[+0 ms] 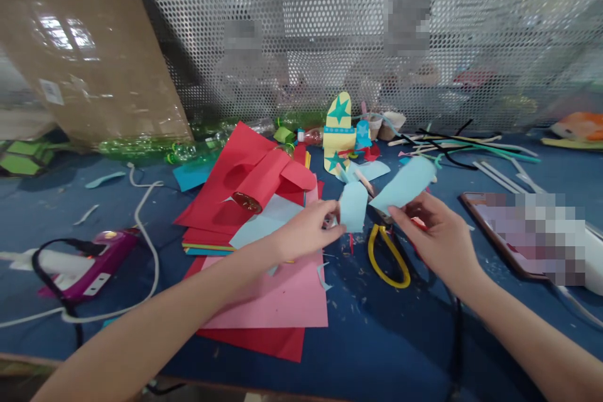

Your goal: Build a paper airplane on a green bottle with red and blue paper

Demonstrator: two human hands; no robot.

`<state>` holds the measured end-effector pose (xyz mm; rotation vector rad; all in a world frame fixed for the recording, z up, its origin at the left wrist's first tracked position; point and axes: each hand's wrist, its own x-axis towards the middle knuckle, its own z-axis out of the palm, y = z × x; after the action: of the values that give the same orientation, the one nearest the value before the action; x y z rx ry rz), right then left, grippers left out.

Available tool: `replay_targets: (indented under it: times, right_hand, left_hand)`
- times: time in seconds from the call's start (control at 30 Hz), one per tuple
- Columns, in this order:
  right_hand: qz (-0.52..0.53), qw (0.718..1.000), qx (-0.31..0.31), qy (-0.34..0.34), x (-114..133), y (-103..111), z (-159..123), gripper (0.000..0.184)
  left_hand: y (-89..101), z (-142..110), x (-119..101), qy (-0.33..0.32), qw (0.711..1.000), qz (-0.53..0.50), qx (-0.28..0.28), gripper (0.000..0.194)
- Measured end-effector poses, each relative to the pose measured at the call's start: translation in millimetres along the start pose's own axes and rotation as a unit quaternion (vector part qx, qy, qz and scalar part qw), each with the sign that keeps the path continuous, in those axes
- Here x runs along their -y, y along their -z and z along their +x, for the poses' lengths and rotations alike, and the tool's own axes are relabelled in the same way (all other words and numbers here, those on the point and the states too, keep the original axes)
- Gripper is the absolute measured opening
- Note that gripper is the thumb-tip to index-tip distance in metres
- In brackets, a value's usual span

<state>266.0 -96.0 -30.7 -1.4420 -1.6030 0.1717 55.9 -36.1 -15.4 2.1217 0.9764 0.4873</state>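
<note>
Pinched between the fingers of my left hand (313,226) is a small light blue paper piece (353,207) with a rounded top. My right hand (436,232) grips a longer light blue paper cutout (407,181), its pointed end turned toward the first piece. The two papers are held up close to each other, slightly apart. Below them lie scissors with yellow-rimmed handles (390,256), their blades partly hidden by the papers and hand. Left of my left hand, a red paper-wrapped bottle (261,182) with red fins rests on stacked coloured paper (282,298).
A cream paper rocket shape with teal stars (338,132) stands behind. Pipe cleaners (471,144) and a phone (504,235) lie to the right. On the left are a purple power strip (97,264), a white cable (153,251) and leaning cardboard (89,50). Plastic bottles (127,148) line the back.
</note>
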Motion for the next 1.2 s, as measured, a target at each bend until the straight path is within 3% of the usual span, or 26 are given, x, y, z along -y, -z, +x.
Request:
replay_targets:
  times: [0.1, 0.23, 0.33, 0.43, 0.57, 0.77, 0.87, 1.03, 1.2]
  right_hand:
    - [0.076, 0.996, -0.029, -0.020, 6, 1, -5, 0.005]
    - [0.098, 0.995, -0.008, -0.008, 17, 5, -14, 0.006]
    - [0.070, 0.996, 0.033, 0.048, 24, 8, -21, 0.016]
    - [0.038, 0.990, 0.029, 0.136, 28, 9, -27, 0.021]
    - [-0.002, 0.976, 0.039, 0.214, 34, 10, -30, 0.022]
    - [-0.044, 0.955, 0.073, 0.284, 40, 16, -32, 0.030]
    - [-0.046, 0.955, 0.075, 0.284, 40, 16, -34, 0.029]
    - [-0.043, 0.971, 0.060, 0.228, 38, 8, -35, 0.030]
    - [-0.042, 0.977, 0.061, 0.199, 37, 5, -34, 0.028]
  left_hand:
    - [5.5, -14, 3, 0.035, 0.990, -0.136, 0.015, 0.016]
    - [7.3, -18, 6, 0.072, 0.978, -0.196, -0.002, 0.017]
    - [4.6, -18, 4, 0.088, 0.948, -0.304, -0.017, 0.019]
    - [-0.4, -21, -1, 0.090, 0.914, -0.395, -0.027, 0.021]
    - [-7.9, -28, -10, 0.077, 0.900, -0.426, -0.040, 0.018]
    - [-15.1, -37, -17, 0.066, 0.893, -0.432, -0.109, 0.013]
    - [-18.0, -39, -18, 0.067, 0.886, -0.440, -0.129, 0.015]
    - [-23.6, -41, -19, 0.072, 0.871, -0.466, -0.134, 0.016]
    - [-23.3, -42, -19, 0.082, 0.879, -0.446, -0.147, 0.015]
